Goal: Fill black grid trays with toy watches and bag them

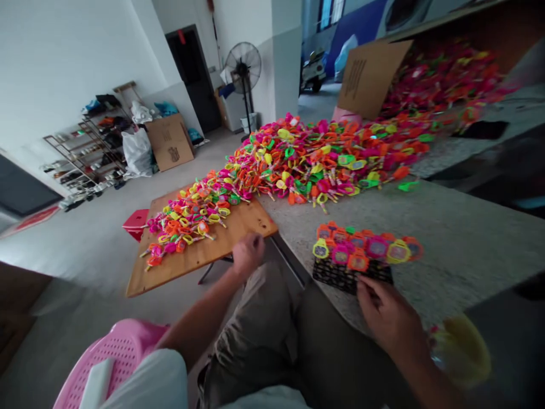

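My left hand (pixel 248 254) hovers at the near corner of a low wooden board (pixel 200 250), fingers curled in; what they hold, if anything, is hidden. My right hand (pixel 387 315) rests on the near edge of a black perforated tray (pixel 340 277) that holds a row of small bright plastic toys (pixel 366 249). A big heap of the same neon toys (pixel 315 159) spreads across the stone table (pixel 460 238) and onto the board.
A pink plastic stool (pixel 114 352) stands at my left. A red stool (pixel 136 222) sits beyond the board. A cardboard sheet (pixel 370 74) leans behind the heap. A standing fan (pixel 243 71), a shelf rack (pixel 85 153) and a box (pixel 169 142) line the far wall.
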Available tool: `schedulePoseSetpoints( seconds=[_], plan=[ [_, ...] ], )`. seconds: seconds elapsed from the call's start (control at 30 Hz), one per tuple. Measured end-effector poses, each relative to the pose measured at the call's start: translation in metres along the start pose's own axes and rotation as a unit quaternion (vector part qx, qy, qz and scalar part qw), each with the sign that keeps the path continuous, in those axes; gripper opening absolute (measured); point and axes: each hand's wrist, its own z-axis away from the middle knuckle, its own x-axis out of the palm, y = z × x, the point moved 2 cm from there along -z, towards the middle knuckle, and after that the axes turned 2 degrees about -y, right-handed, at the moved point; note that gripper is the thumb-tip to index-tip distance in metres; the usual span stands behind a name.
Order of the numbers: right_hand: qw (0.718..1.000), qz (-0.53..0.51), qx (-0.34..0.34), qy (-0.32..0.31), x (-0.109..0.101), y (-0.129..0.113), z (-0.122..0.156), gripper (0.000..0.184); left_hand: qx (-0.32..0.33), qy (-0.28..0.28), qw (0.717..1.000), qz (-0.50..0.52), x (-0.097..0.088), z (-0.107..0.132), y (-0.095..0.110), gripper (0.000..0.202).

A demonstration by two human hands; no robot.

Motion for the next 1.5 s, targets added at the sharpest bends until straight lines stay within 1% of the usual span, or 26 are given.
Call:
schedulePoseSetpoints(
  seconds=[0.03,0.07,0.1,0.13,0.2,0.23,0.3,0.5,0.53,0.63,0.7,0.73,0.8,0.83,0.87,0.93,0.97,1.03,1.1,1.13,1.2,1.27,1.33,1.4,1.47,1.5],
  plan=[
    [1.0,-0.008,0.001,0.005,-0.003,-0.002,0.005,0.03,-0.035,0.026,0.998,-0.047,-0.016,-0.017,-0.025,0.026],
    [1.0,-0.012,0.002,0.006,-0.005,-0.006,0.009,0.029,-0.07,0.026,0.992,-0.098,-0.03,-0.034,-0.047,0.03],
    [1.0,-0.013,0.001,0.005,-0.007,-0.009,0.013,0.029,-0.11,0.006,0.983,-0.146,-0.041,-0.049,-0.068,0.034],
    [1.0,-0.013,-0.001,0.003,-0.007,-0.012,0.016,0.028,-0.127,-0.005,0.979,-0.158,-0.05,-0.061,-0.084,0.036],
    [1.0,-0.017,-0.003,-0.007,-0.005,-0.018,0.019,0.027,-0.141,-0.035,0.974,-0.173,-0.058,-0.077,-0.107,0.036],
    [1.0,-0.023,-0.002,-0.012,-0.003,-0.021,0.02,0.026,-0.139,-0.048,0.974,-0.173,-0.058,-0.08,-0.112,0.034],
    [0.999,-0.037,-0.002,-0.021,0.002,-0.027,0.02,0.026,-0.132,-0.071,0.972,-0.178,-0.054,-0.081,-0.117,0.032],
    [0.996,-0.067,0.004,-0.062,0.007,-0.052,0.018,0.026,-0.115,-0.098,0.972,-0.177,-0.038,-0.066,-0.114,0.036],
    [0.995,-0.072,0.01,-0.07,0.007,-0.056,0.018,0.025,-0.103,-0.091,0.975,-0.174,-0.037,-0.064,-0.115,0.035],
    [0.992,-0.086,0.024,-0.086,0.006,-0.064,0.02,0.023,-0.056,-0.024,0.988,-0.142,-0.039,-0.057,-0.116,0.028],
    [0.99,-0.104,0.028,-0.089,0.004,-0.069,0.022,0.022,-0.031,0.035,0.993,-0.112,-0.042,-0.05,-0.107,0.027],
    [0.989,-0.117,0.029,-0.091,0.003,-0.073,0.023,0.022,-0.02,0.067,0.994,-0.088,-0.043,-0.044,-0.097,0.026],
    [0.984,-0.149,0.035,-0.094,0.0,-0.081,0.024,0.022,0.001,0.128,0.992,0.009,-0.041,-0.024,-0.067,0.02],
    [0.98,-0.168,0.042,-0.096,-0.001,-0.086,0.023,0.022,0.013,0.136,0.987,0.083,-0.036,-0.01,-0.047,0.018],
    [0.975,-0.189,0.054,-0.099,-0.003,-0.09,0.022,0.023,0.022,0.121,0.979,0.163,-0.029,0.005,-0.024,0.02],
    [0.961,-0.241,0.086,-0.103,-0.007,-0.098,0.019,0.029,0.047,0.049,0.947,0.314,-0.011,0.037,0.026,0.024],
    [0.953,-0.266,0.1,-0.106,-0.01,-0.101,0.018,0.034,0.06,0.015,0.927,0.369,-0.001,0.053,0.05,0.023],
    [0.944,-0.293,0.11,-0.105,-0.018,-0.103,0.014,0.037,0.096,-0.038,0.9,0.424,0.015,0.078,0.091,0.023],
    [0.946,-0.289,0.11,-0.097,-0.027,-0.102,0.012,0.034,0.132,-0.065,0.89,0.431,0.027,0.094,0.118,0.018],
    [0.947,-0.285,0.116,-0.091,-0.033,-0.099,0.012,0.033,0.146,-0.075,0.892,0.422,0.032,0.098,0.127,0.017],
    [0.943,-0.289,0.137,-0.085,-0.042,-0.091,0.013,0.033,0.164,-0.097,0.9,0.393,0.04,0.101,0.137,0.014],
    [0.938,-0.295,0.157,-0.087,-0.048,-0.079,0.013,0.035,0.173,-0.124,0.904,0.371,0.046,0.1,0.14,0.015],
    [0.94,-0.277,0.186,-0.077,-0.051,-0.061,0.01,0.038,0.17,-0.135,0.903,0.372,0.052,0.096,0.138,0.018],
    [0.937,-0.256,0.234,-0.042,-0.05,-0.04,0.002,0.043,0.144,-0.114,0.909,0.374,0.057,0.089,0.131,0.017],
    [0.925,-0.257,0.278,-0.011,-0.044,-0.018,-0.01,0.044,0.107,-0.076,0.926,0.353,0.064,0.078,0.12,0.013],
    [0.919,-0.265,0.291,-0.006,-0.04,-0.01,-0.016,0.043,0.092,-0.06,0.935,0.336,0.068,0.072,0.113,0.011]
  ],
)
